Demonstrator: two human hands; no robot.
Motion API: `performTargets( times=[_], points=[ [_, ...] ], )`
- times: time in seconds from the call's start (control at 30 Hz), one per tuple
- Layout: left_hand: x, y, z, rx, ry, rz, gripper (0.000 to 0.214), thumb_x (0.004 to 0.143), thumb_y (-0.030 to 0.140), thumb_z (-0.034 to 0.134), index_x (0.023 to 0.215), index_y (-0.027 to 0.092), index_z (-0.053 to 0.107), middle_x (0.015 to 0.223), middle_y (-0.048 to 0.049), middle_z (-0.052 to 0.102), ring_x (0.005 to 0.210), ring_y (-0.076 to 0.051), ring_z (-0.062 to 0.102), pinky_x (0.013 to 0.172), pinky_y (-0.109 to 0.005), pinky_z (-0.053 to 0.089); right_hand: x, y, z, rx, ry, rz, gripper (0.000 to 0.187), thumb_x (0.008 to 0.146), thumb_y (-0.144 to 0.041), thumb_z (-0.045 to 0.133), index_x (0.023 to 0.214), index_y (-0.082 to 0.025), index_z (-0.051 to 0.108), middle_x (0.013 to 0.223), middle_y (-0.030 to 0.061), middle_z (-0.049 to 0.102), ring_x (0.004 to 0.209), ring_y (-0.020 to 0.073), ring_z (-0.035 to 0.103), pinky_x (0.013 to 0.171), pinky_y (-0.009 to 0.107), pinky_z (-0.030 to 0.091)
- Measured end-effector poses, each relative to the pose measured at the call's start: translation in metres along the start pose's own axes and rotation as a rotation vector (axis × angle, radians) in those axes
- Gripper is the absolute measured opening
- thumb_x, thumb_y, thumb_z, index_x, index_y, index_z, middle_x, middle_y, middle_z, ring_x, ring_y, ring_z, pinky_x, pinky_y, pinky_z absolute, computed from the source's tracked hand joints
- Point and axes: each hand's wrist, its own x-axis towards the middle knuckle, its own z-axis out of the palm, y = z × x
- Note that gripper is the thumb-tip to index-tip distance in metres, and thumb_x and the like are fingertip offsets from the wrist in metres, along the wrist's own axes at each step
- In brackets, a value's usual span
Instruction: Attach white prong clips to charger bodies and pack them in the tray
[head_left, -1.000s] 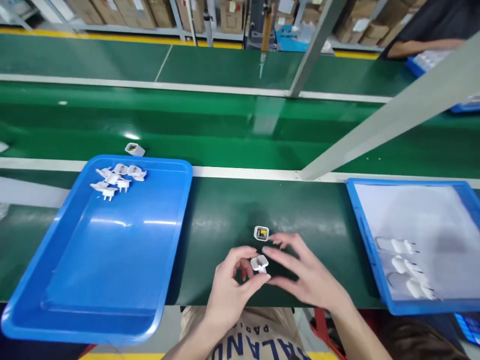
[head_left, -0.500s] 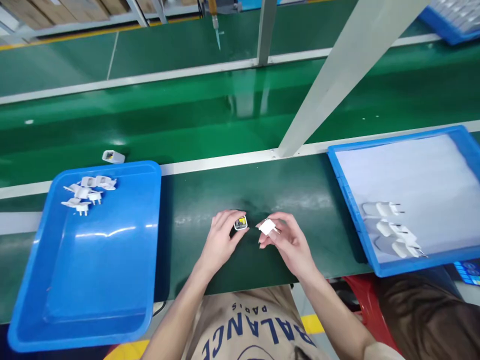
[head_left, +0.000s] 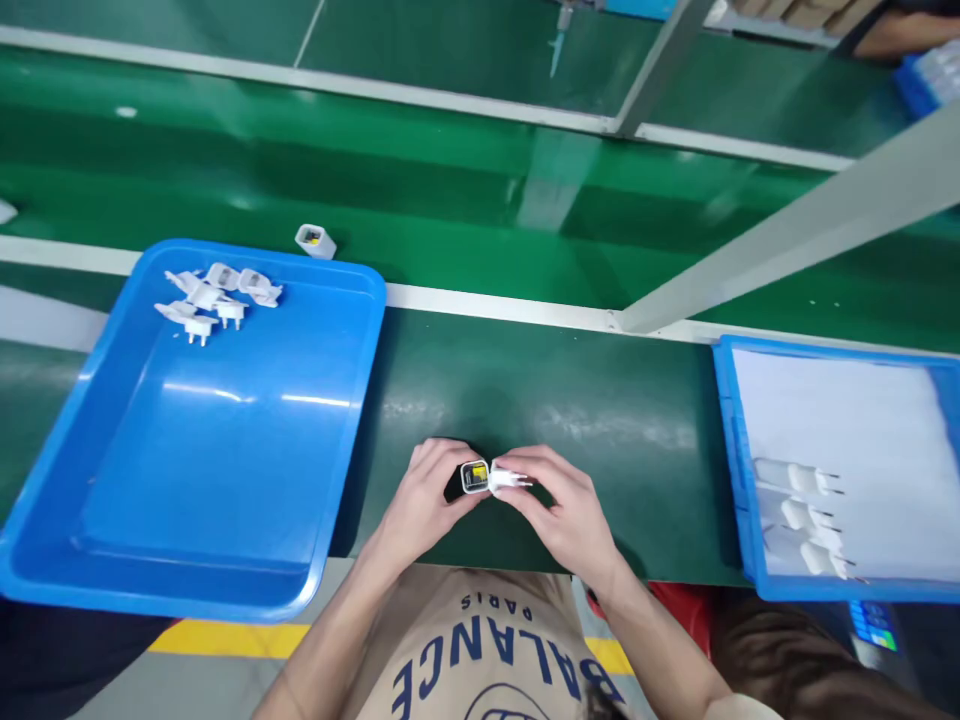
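Note:
Over the dark green bench mat, my left hand (head_left: 424, 500) pinches a small white charger body (head_left: 474, 476) whose open end shows yellow and dark parts inside. My right hand (head_left: 566, 510) pinches a white plug cap (head_left: 506, 479) with metal pins pointing right. The two pieces touch end to end between my hands, just above the mat near the bench's front edge.
A big blue tray (head_left: 202, 440) on the left holds several white plug caps (head_left: 214, 297) in its far corner. One charger body (head_left: 315, 240) lies on the green conveyor behind it. At right, a blue tray (head_left: 731, 460) with a white liner holds three finished plugs (head_left: 799, 510). A grey slanted post (head_left: 787, 235) crosses above.
My hands have come together: the charger body in the left and the plug cap in the right were apart and now meet. The view has shifted.

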Motion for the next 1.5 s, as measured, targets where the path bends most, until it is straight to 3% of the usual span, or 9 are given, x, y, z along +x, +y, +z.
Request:
performTargets(
  times=[0.13,0.27,0.37,0.5,0.7,1.13,1.37,1.43,1.5],
  points=[
    [-0.002,-0.007,0.005,-0.063,0.094,0.072,0.017,0.1,0.036,0.066,0.108,0.021,0.062,0.107,-0.0042,0.07,0.098,-0.02,0.062,0.087,-0.035,0.044,0.01,-0.005,0.014,-0.268,-0.111,-0.148,0.016,0.104,-0.021,0.059,0.112,-0.025,0.072,0.108,0.0054,0.073,0.097,0.0195,0.072,0.088,0.034,0.06],
    [-0.003,-0.012,0.009,-0.072,0.097,0.077,0.02,0.1,0.038,0.065,0.106,0.019,0.064,0.105,-0.0052,0.072,0.096,-0.021,0.063,0.086,-0.036,0.044,0.013,-0.01,0.015,-0.521,-0.156,-0.23,0.015,0.104,-0.019,0.058,0.108,-0.024,0.071,0.107,0.0077,0.069,0.095,0.0205,0.068,0.083,0.035,0.059],
    [-0.004,-0.014,0.011,-0.081,0.101,0.073,0.022,0.098,0.037,0.068,0.108,0.018,0.064,0.103,-0.0054,0.072,0.094,-0.022,0.062,0.084,-0.037,0.044,0.015,-0.013,0.014,-0.612,-0.172,-0.301,0.014,0.103,-0.018,0.06,0.11,-0.024,0.071,0.103,0.0077,0.066,0.087,0.0196,0.064,0.076,0.033,0.058],
    [-0.003,-0.015,0.012,-0.101,0.127,0.081,0.02,0.1,0.038,0.065,0.103,0.017,0.065,0.1,-0.0056,0.071,0.092,-0.021,0.062,0.083,-0.037,0.044,0.018,-0.013,0.016,-0.664,-0.2,-0.345,0.012,0.103,-0.017,0.059,0.108,-0.021,0.069,0.1,0.0077,0.065,0.087,0.0199,0.063,0.079,0.035,0.057],
    [-0.004,-0.015,0.012,-0.112,0.12,0.075,0.021,0.1,0.039,0.064,0.105,0.019,0.067,0.102,-0.006,0.072,0.094,-0.021,0.063,0.084,-0.037,0.046,0.013,-0.017,0.017,-0.752,-0.284,-0.338,0.013,0.103,-0.015,0.057,0.11,-0.021,0.067,0.101,0.0097,0.066,0.085,0.0227,0.061,0.077,0.038,0.055],
    [-0.005,-0.015,0.01,-0.14,0.076,0.066,0.015,0.101,0.033,0.061,0.106,0.02,0.066,0.105,-0.0063,0.071,0.096,-0.022,0.063,0.085,-0.038,0.044,0.006,-0.003,0.027,-0.886,-0.187,-0.392,0.03,0.095,0.0,0.052,0.107,-0.023,0.068,0.099,0.0087,0.06,0.081,0.0202,0.054,0.069,0.033,0.05],
    [-0.006,-0.013,0.011,-0.068,0.084,0.066,0.012,0.1,0.031,0.063,0.105,0.02,0.065,0.106,-0.0059,0.072,0.096,-0.022,0.063,0.086,-0.037,0.046,0.005,-0.002,0.034,-0.887,-0.192,-0.378,0.025,0.099,-0.007,0.049,0.102,-0.022,0.07,0.097,0.0102,0.062,0.084,0.0222,0.055,0.073,0.035,0.051],
    [-0.008,-0.011,0.012,-0.025,0.081,0.053,0.018,0.1,0.034,0.064,0.113,0.02,0.065,0.109,-0.0065,0.072,0.1,-0.024,0.064,0.089,-0.039,0.048,0.008,-0.005,0.027,-0.825,-0.227,-0.314,0.02,0.102,-0.015,0.05,0.103,-0.022,0.068,0.1,0.0104,0.064,0.088,0.023,0.058,0.078,0.036,0.054],
    [-0.009,-0.011,0.012,0.027,0.099,0.052,0.032,0.1,0.04,0.064,0.125,0.02,0.061,0.115,-0.0087,0.072,0.106,-0.027,0.065,0.093,-0.041,0.049,0.011,-0.006,0.004,-0.76,-0.2,-0.207,0.015,0.105,-0.026,0.053,0.102,-0.024,0.067,0.101,0.0082,0.067,0.092,0.0227,0.063,0.083,0.036,0.055]
  ],
)
